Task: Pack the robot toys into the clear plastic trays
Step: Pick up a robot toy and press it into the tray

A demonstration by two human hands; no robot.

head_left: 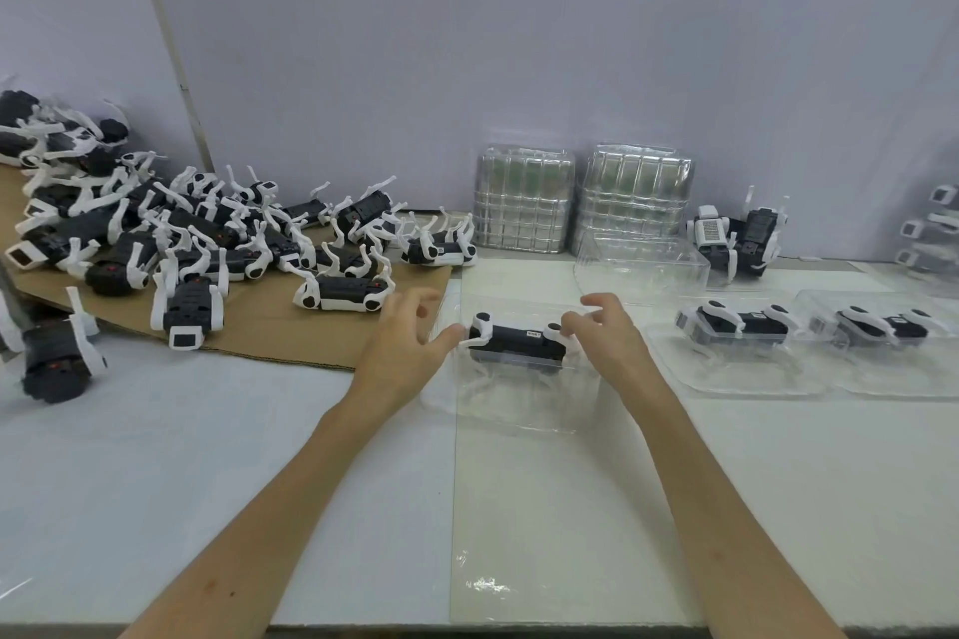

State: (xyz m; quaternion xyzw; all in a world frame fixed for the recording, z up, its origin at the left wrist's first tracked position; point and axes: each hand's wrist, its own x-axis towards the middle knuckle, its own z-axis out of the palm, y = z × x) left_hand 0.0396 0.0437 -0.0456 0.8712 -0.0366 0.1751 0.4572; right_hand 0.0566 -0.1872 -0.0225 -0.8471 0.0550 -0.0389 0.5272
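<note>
A black-and-white robot toy [516, 341] lies on its side in a clear plastic tray [524, 405] at the middle of the table. My left hand [410, 345] is at the toy's left end, thumb touching its white leg, the other fingers spread and loosely bent above. My right hand [604, 332] pinches the white leg at the toy's right end. Two more toys [737, 322] [882, 324] lie packed in clear trays [747, 379] to the right.
A heap of loose robot toys [207, 234] covers a brown cardboard sheet [270, 327] at the left. Two stacks of clear trays [524, 200] [635, 195] stand against the wall, an empty tray [643, 270] lies before them, and upright toys [737, 236] stand at the back right.
</note>
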